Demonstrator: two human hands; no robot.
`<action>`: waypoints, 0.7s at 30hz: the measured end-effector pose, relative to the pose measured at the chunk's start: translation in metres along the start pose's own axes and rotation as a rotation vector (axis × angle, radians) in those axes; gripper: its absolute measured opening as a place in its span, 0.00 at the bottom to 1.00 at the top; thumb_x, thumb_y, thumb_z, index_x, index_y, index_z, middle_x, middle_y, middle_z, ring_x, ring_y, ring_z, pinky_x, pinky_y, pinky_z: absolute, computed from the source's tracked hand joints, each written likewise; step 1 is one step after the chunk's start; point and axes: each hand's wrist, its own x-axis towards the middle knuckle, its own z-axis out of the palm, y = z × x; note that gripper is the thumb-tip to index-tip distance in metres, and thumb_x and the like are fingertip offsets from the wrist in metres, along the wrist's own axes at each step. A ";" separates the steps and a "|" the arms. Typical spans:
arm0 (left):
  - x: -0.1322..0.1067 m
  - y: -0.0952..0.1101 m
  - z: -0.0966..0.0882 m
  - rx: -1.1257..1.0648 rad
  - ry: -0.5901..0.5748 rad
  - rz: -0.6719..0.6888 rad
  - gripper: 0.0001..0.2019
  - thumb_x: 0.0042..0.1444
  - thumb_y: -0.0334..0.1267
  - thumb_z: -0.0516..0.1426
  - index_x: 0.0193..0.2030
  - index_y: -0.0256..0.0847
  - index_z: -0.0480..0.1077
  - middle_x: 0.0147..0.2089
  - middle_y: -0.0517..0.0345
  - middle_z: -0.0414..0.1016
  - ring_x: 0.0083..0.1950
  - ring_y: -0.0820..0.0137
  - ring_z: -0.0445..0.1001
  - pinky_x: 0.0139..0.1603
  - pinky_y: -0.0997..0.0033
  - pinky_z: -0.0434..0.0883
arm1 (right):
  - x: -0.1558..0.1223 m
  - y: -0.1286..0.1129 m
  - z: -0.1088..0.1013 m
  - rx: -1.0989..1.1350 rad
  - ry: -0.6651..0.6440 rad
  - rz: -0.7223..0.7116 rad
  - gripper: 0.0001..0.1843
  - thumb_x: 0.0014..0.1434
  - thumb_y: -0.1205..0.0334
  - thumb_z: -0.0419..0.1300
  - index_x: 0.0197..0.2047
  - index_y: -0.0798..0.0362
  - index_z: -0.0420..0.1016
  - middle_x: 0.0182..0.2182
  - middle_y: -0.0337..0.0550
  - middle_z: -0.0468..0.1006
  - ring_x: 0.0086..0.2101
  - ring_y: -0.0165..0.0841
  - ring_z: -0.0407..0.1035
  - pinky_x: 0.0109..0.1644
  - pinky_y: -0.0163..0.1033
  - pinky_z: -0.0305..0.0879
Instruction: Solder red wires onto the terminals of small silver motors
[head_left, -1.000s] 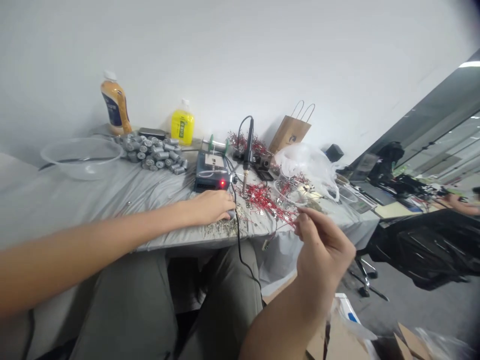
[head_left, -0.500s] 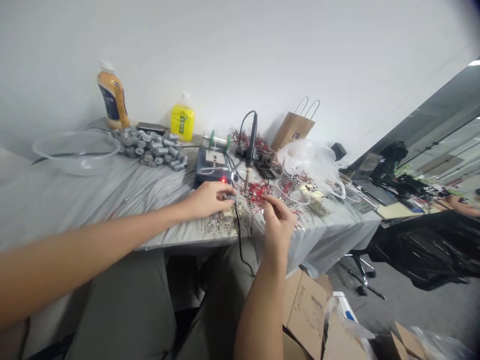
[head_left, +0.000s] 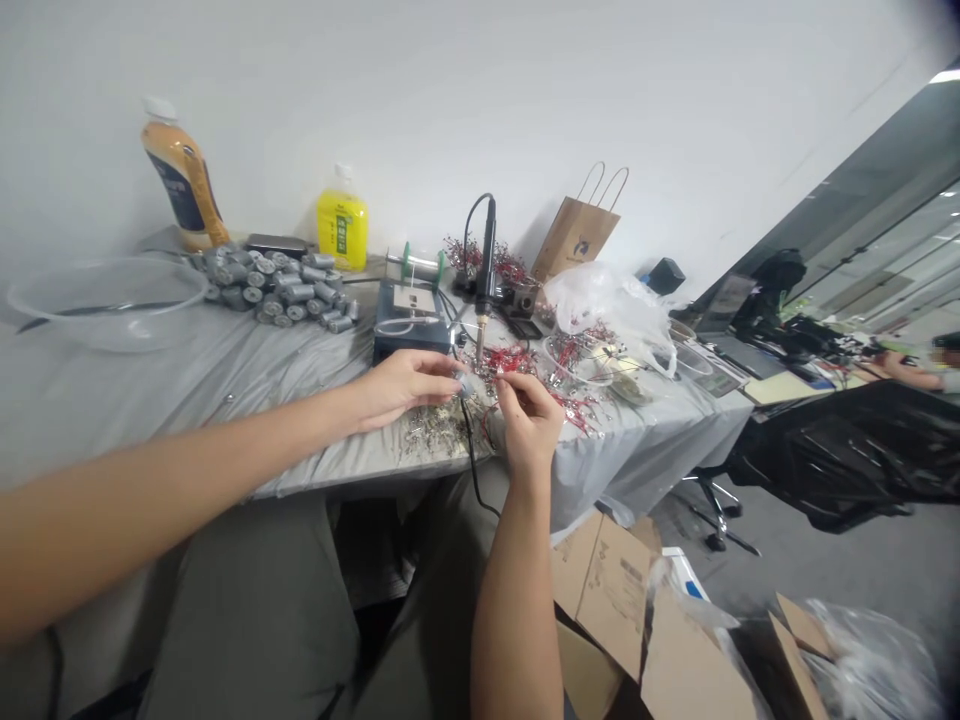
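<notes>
Grey cylinder and red wire held close to the upright iron

I take the fingertips as the centre of the clock. The left hand point(head_left: 409, 388) has its thumb and index finger closed around one small grey cylinder point(head_left: 465, 385), which is above the desk point(head_left: 300, 395). The right hand point(head_left: 529, 405), just beside it at 3 o'clock, has the fingertips pressed together on a thin red wire point(head_left: 487, 428); a loop of it hangs below, but the pinched end is too small to be seen well.

At 12 o'clock stands a black soldering iron point(head_left: 487, 255), its tip pointing down, near both hands. At 1 to 2 o'clock there is a heap of red wires point(head_left: 514, 358). Small metal bits point(head_left: 439, 430) are scattered at 7 o'clock, under the left hand.

At 10 o'clock sits the blue box point(head_left: 390, 335), and farther in this direction lies a pile of grey cylinders point(head_left: 281, 285). A yellow bottle point(head_left: 343, 222) stands toward 11 o'clock, a clear bowl point(head_left: 127, 330) at 9, a white plastic bag point(head_left: 604, 305) at 2.
</notes>
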 end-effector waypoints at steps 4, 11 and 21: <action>-0.002 0.000 0.005 -0.043 -0.001 -0.008 0.14 0.54 0.32 0.73 0.46 0.32 0.80 0.39 0.53 0.80 0.37 0.73 0.79 0.44 0.71 0.79 | -0.002 -0.002 0.000 0.028 0.022 -0.017 0.06 0.64 0.59 0.68 0.39 0.50 0.88 0.35 0.41 0.85 0.34 0.33 0.77 0.38 0.37 0.73; -0.003 0.002 0.008 -0.081 0.013 0.003 0.12 0.58 0.30 0.68 0.49 0.35 0.79 0.37 0.56 0.79 0.37 0.70 0.83 0.45 0.69 0.83 | -0.001 -0.001 0.001 0.030 0.059 -0.044 0.06 0.64 0.59 0.69 0.39 0.50 0.87 0.35 0.41 0.85 0.36 0.33 0.78 0.40 0.38 0.74; -0.003 -0.001 0.007 -0.007 0.029 0.074 0.17 0.51 0.30 0.73 0.49 0.35 0.80 0.43 0.56 0.79 0.38 0.73 0.82 0.47 0.69 0.84 | -0.007 -0.002 0.003 0.040 0.041 -0.107 0.05 0.67 0.62 0.67 0.42 0.48 0.87 0.35 0.40 0.83 0.33 0.30 0.74 0.35 0.35 0.68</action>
